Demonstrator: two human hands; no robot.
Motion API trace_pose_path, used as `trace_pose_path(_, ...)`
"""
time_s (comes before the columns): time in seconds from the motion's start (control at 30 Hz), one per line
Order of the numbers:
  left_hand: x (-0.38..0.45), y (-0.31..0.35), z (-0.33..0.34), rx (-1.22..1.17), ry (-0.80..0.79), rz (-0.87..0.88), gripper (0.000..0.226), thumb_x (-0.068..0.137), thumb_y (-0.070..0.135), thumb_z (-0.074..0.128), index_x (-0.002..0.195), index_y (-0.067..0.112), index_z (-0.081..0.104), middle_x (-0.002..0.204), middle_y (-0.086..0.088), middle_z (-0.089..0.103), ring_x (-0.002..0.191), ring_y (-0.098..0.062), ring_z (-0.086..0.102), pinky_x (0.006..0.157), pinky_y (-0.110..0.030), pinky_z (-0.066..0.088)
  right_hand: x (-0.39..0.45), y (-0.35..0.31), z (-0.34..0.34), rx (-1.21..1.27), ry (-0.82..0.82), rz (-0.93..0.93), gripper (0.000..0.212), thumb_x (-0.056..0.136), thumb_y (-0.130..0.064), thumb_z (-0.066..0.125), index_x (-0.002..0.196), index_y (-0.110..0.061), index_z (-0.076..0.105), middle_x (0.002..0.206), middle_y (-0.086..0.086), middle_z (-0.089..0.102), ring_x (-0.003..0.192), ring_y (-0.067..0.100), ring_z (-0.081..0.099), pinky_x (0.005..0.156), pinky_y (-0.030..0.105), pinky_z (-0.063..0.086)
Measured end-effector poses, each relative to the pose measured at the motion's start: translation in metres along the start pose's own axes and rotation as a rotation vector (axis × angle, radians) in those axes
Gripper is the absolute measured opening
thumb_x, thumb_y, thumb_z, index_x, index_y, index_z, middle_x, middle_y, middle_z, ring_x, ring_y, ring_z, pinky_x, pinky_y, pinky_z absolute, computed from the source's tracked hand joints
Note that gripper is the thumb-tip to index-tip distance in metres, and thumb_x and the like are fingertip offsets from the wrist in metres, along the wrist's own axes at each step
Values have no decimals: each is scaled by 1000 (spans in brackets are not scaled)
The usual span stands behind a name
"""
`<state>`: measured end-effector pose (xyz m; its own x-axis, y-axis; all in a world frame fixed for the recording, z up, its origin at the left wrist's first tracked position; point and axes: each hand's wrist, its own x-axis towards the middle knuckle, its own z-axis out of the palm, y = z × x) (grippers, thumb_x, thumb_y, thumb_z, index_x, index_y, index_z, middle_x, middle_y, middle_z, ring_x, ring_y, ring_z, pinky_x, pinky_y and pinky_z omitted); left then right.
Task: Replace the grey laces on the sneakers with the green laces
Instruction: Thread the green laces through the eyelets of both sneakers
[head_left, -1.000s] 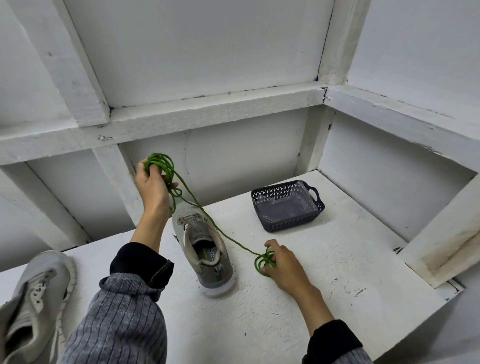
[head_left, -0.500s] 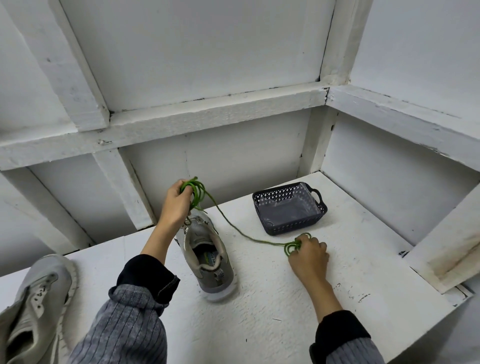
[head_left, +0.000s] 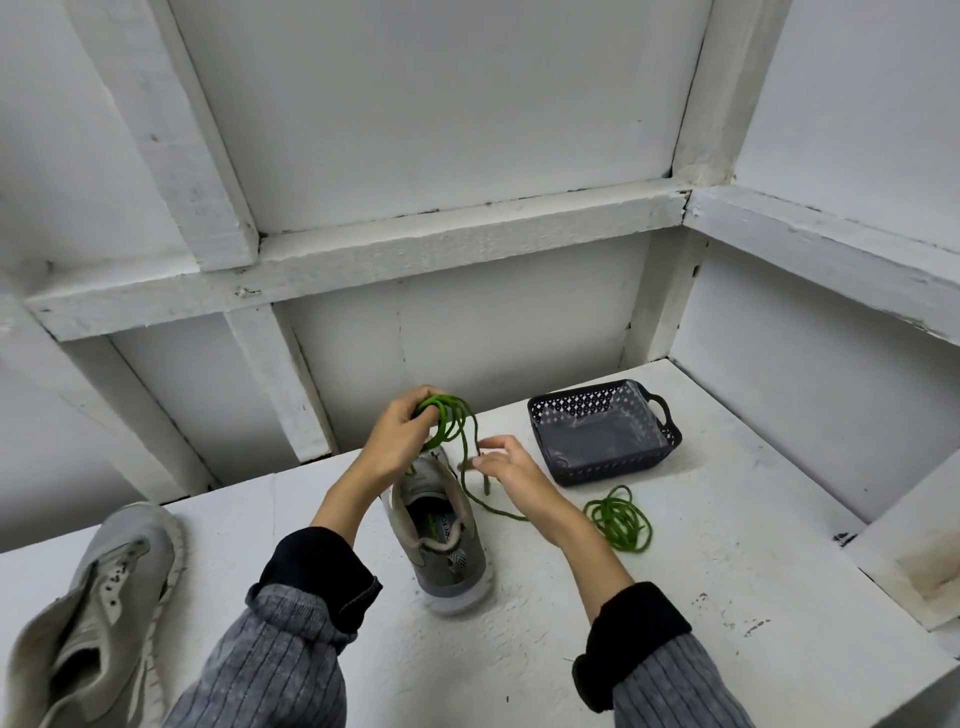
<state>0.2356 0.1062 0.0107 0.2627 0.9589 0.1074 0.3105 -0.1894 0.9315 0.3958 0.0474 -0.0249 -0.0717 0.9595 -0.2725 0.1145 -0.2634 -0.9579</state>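
Lower left, one unlaced grey sneaker (head_left: 104, 587) waits. Centre: left hand (head_left: 400, 441) grips a green lace coil (head_left: 447, 421) above the other sneaker (head_left: 441, 525). Right hand (head_left: 511, 478), fingers apart, reaches for its loose end; second green lace (head_left: 618, 519) lies right. Threading's next, I reckon.

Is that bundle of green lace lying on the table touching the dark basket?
Apart. In the head view, the coiled green lace lies on the white table in front of the basket, with bare table showing between them.
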Motion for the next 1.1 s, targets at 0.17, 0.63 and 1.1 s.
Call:
trace_pose_path(0.17, -1, -9, -5, 8, 11, -41, 25, 97, 3, 45, 89, 16, 65, 75, 6, 60, 60, -3, 46, 60, -20, 37, -4, 13, -6, 231, -148, -96, 27, 100, -28, 47, 94, -6, 61, 62, -3, 46, 63, 11, 47, 77, 26, 47)
trace_pose_path(0.63, 6, -32, -27, -26, 265, -198, 26, 96, 8, 42, 81, 17, 60, 61, 4, 42, 55, -14, 36, 52, -32, 28, -21, 16, -69, 1232, 342, -190, 27, 97, -19, 47, 70, -16, 47, 78, 4, 68, 79, 18, 67, 86, 32, 49)
trace_pose_path(1.1, 0, -19, 3, -27, 185, -130, 30, 99, 5, 42, 82, 22, 61, 61, 10, 50, 55, -7, 41, 52, -26, 33, -33, 53, -94, -143, 1086, -126, 18, 92, -11, 62, 105, -2, 70, 101, 12, 67, 83, 18, 58, 65, 13, 40)
